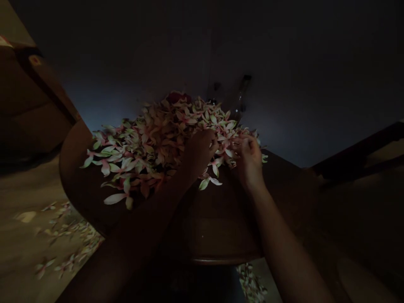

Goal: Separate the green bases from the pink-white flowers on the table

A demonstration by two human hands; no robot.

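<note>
Left forearm [126, 240] low; left fingers [208, 143] curled into pink-white blossoms [142, 151], right fingers [248, 145] pinched, grip unclear; big heap sits on counter [221, 235].

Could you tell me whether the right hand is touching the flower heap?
Touching: the head view shows the right hand with fingers in the flower heap.

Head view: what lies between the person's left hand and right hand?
In the head view, loose pink-and-white flowers lie between the left hand and the right hand.
</note>
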